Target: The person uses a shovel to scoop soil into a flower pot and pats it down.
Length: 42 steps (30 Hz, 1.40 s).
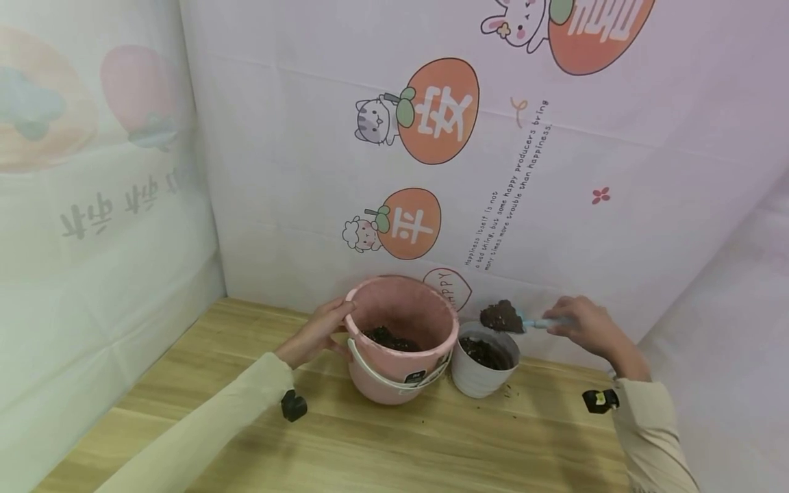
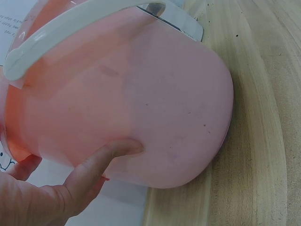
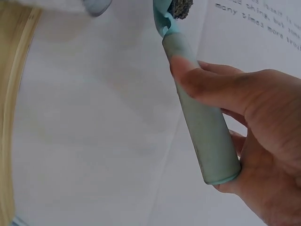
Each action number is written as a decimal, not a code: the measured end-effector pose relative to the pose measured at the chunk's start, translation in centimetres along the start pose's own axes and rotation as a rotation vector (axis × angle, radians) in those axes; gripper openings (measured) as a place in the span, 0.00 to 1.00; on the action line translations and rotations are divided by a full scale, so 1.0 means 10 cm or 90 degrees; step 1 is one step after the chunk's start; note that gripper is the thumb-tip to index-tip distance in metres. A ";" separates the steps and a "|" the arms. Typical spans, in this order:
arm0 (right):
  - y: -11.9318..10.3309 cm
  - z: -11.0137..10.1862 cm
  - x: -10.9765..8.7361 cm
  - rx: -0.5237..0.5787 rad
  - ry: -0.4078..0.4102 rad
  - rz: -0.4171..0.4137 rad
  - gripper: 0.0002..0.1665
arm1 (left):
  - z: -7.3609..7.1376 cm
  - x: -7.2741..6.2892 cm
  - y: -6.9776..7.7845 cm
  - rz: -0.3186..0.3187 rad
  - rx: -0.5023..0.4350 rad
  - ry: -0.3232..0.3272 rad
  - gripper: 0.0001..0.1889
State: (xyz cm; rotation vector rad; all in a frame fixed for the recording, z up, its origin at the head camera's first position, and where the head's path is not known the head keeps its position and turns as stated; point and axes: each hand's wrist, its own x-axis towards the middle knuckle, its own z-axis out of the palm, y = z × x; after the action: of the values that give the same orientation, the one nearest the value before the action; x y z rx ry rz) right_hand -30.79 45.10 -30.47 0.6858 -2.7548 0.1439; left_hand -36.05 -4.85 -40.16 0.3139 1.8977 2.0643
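Observation:
A pink bucket [image 1: 394,373] with a white bail handle stands on the table, dark soil [image 1: 390,338] in its bottom. My left hand [image 1: 320,332] grips it at its left side, fingers at the rim and the thumb [image 2: 124,147] against the outer wall. To its right stands a white plant pot [image 1: 477,383], partly filled with soil. My right hand [image 1: 588,325] holds a garden trowel by its pale green handle [image 3: 202,122]. Heaped on the trowel's blade is dark soil [image 1: 502,317], above the pot's far rim; the load hides most of the blade.
Crumbs of soil [image 1: 508,392] lie on the wooden table [image 1: 345,445] beside the pot. Close behind the bucket and pot rises a white printed cloth backdrop [image 1: 296,171], with further cloth walls at left [image 1: 123,274] and right [image 1: 733,329].

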 end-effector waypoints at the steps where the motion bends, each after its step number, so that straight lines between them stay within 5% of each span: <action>1: -0.02 -0.01 -0.01 -0.018 -0.011 0.016 0.12 | 0.00 0.00 0.00 0.001 0.001 -0.001 0.35; 5: -0.09 -0.03 -0.03 -0.071 -0.045 0.056 0.12 | 0.00 0.00 0.00 0.003 -0.002 -0.003 0.35; 12: -0.23 0.00 0.00 -0.172 -0.045 0.045 0.11 | -0.01 0.02 -0.02 0.003 -0.002 -0.003 0.34; 25: -0.46 0.02 0.10 -0.383 0.018 0.011 0.12 | -0.02 0.00 -0.03 0.007 -0.003 -0.004 0.35; 42: -0.52 -0.01 0.13 -0.399 0.134 0.014 0.15 | 0.00 0.00 -0.02 0.013 0.000 -0.011 0.35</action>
State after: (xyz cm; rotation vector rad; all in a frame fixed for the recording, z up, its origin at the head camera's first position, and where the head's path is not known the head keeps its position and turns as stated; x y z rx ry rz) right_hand -29.42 39.93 -29.85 0.4338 -2.3973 -0.5834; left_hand -36.04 -4.89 -40.33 0.3522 1.8922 2.0674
